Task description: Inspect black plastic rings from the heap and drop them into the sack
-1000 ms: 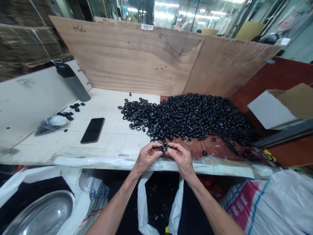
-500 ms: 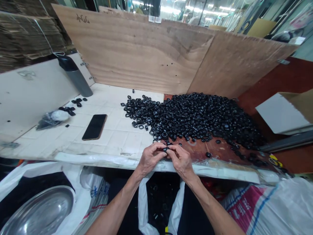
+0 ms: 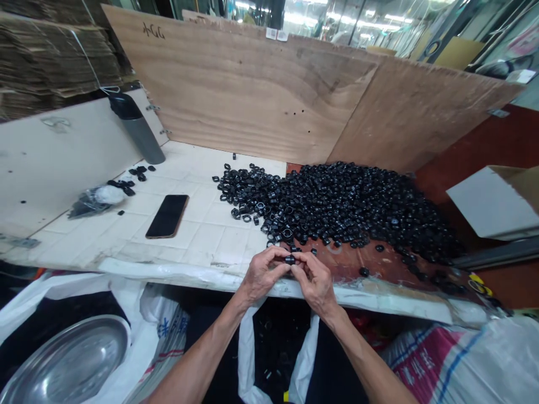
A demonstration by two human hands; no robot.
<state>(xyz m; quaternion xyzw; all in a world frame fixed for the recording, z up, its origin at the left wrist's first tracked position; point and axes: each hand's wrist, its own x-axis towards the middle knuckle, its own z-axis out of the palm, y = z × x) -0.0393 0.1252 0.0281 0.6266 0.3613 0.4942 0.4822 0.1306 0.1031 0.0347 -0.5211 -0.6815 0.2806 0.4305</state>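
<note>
Between the fingertips of both hands is a small black ring-shaped part [image 3: 290,260], held just above the table's front edge. My left hand [image 3: 261,272] pinches it from the left, thumb and forefinger closed. From the other side my right hand [image 3: 315,280] grips it the same way. Just beyond the fingers spreads a large heap of similar black rings [image 3: 349,199], some loose ones lying near my fingertips. Below my hands, an open white bag [image 3: 247,350] holds more dark parts in its shadowed inside.
On the left of the table lie a phone [image 3: 167,216], a clear plastic bag [image 3: 95,201] and a grey bottle [image 3: 141,132]. A wooden board [image 3: 252,84] closes off the back. A white box [image 3: 492,202] stands right; a metal bowl [image 3: 80,359] sits lower left.
The view has shifted slightly. Both hands stay together at the table edge, and the black ring between their fingertips has turned a little and shows more plainly.
</note>
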